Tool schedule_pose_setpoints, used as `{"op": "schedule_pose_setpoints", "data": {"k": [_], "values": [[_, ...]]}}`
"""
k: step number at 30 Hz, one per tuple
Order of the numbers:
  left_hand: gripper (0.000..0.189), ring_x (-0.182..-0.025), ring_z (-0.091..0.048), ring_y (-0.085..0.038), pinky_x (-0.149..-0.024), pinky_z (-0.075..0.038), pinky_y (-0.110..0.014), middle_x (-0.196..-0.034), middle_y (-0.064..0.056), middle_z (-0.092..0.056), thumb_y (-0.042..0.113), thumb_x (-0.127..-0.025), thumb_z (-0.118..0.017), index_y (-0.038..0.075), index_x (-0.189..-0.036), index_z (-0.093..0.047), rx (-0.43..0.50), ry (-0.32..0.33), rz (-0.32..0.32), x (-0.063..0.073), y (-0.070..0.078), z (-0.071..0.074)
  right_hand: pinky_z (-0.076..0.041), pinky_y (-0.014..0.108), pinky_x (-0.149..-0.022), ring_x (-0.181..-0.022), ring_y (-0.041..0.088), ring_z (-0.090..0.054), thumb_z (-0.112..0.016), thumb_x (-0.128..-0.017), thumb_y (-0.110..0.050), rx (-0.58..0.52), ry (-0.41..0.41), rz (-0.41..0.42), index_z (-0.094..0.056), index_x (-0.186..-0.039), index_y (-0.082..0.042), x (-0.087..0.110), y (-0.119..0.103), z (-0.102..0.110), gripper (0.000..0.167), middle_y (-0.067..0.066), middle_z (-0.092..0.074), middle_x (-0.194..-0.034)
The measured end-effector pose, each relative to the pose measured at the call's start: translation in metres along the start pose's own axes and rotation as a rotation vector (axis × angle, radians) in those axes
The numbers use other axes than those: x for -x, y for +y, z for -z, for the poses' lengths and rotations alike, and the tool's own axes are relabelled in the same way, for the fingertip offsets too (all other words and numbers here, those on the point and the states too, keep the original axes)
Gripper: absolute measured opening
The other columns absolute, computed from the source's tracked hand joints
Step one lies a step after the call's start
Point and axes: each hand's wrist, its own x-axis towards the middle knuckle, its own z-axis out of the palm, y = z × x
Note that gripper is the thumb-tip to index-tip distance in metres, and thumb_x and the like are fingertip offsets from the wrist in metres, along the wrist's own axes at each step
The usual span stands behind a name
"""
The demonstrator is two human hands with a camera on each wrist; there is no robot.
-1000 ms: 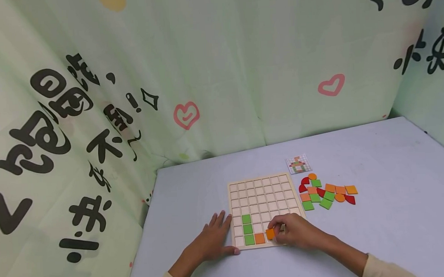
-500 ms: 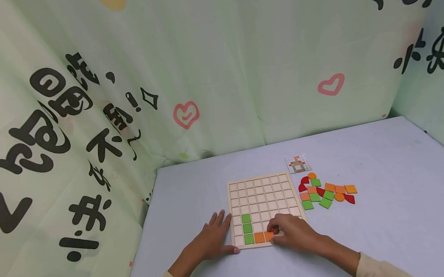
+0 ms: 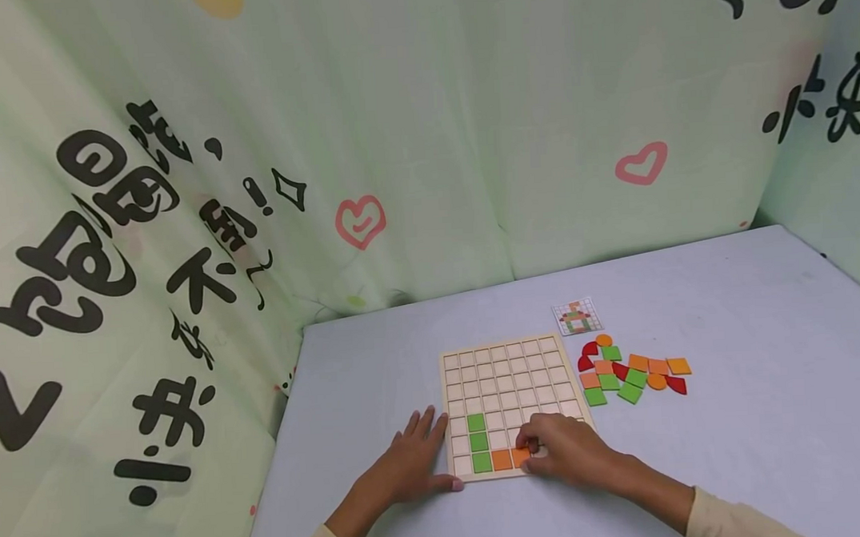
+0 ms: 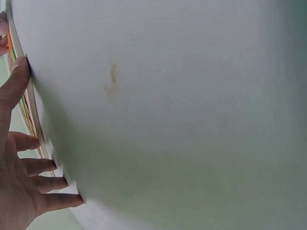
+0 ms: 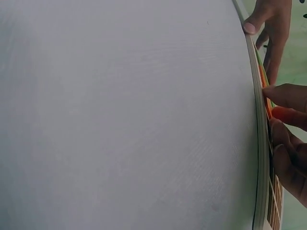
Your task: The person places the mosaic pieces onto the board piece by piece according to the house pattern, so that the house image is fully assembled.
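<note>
A pale wooden grid board lies on the table. My left hand rests at its left side, fingers straight and spread, thumb at the near left corner. With thumb and forefinger curled, my right hand pinches an orange square tile, which sits in the bottom row. Left of it is another orange square tile, followed by a column of green square tiles. In the right wrist view the right hand is at the near edge of the board; its fingers partly hide the tile.
Loose green, orange and red tiles lie right of the board, some square, some rounded. Behind them a small pattern card lies flat. A printed pale green curtain hangs along the table's back edge.
The orange tile was tilted in my right hand's fingers and now lies in the cell beside the other orange tile. The right hand has moved slightly left; the left hand has stayed put.
</note>
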Motion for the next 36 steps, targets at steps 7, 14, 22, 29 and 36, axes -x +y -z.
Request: {"op": "schedule_pose_setpoints", "data": {"k": [7,14,22,29,36], "values": [[0.104,-0.151,-0.026,-0.041,-0.111,-0.038,-0.062,-0.165,-0.016,-0.026,0.067,-0.079,-0.072,0.014,-0.158,-0.031,0.017,-0.003,-0.004,0.001,-0.001,0.001,-0.042,0.022,-0.064,-0.074,0.003,-0.051,-0.086,-0.077,-0.019,0.008,-0.009,0.000,-0.076,-0.096,-0.014,0.000,0.000,0.000,0.022,-0.012,-0.062,-0.084],[0.104,-0.152,-0.025,-0.040,-0.111,-0.038,-0.062,-0.165,-0.015,-0.026,0.068,-0.079,-0.072,0.014,-0.158,-0.030,0.014,-0.002,0.002,0.001,-0.001,0.000,-0.045,0.024,-0.069,-0.078,0.003,-0.052,-0.082,-0.083,-0.028,-0.019,-0.055,0.066,-0.074,-0.104,-0.016,0.002,0.007,0.006,0.026,-0.016,-0.061,-0.087],[0.104,-0.152,-0.025,-0.041,-0.111,-0.037,-0.061,-0.165,-0.015,-0.026,0.067,-0.079,-0.072,0.014,-0.158,-0.030,0.020,0.000,0.000,0.003,0.000,0.002,-0.046,0.019,-0.061,-0.067,0.000,-0.050,-0.072,-0.093,-0.034,-0.146,-0.046,0.075,-0.071,-0.113,-0.016,0.009,0.031,0.024,0.027,-0.018,-0.062,-0.088],[0.104,-0.152,-0.025,-0.040,-0.111,-0.038,-0.061,-0.166,-0.015,-0.025,0.069,-0.080,-0.070,0.015,-0.159,-0.029,0.006,-0.003,-0.002,0.002,0.000,0.001,-0.046,0.019,-0.059,-0.065,0.000,-0.049,-0.074,-0.092,-0.026,-0.071,0.084,0.022,-0.073,-0.111,-0.014,0.016,0.054,0.043,0.022,-0.017,-0.063,-0.088],[0.104,-0.152,-0.025,-0.040,-0.111,-0.038,-0.061,-0.165,-0.015,-0.026,0.068,-0.079,-0.071,0.015,-0.159,-0.030,0.011,-0.005,0.000,0.001,0.002,0.002,-0.047,0.021,-0.064,-0.078,0.003,-0.053,-0.080,-0.086,-0.020,0.058,0.217,-0.069,-0.074,-0.107,-0.016,0.022,0.076,0.055,0.022,-0.015,-0.065,-0.088]]}}
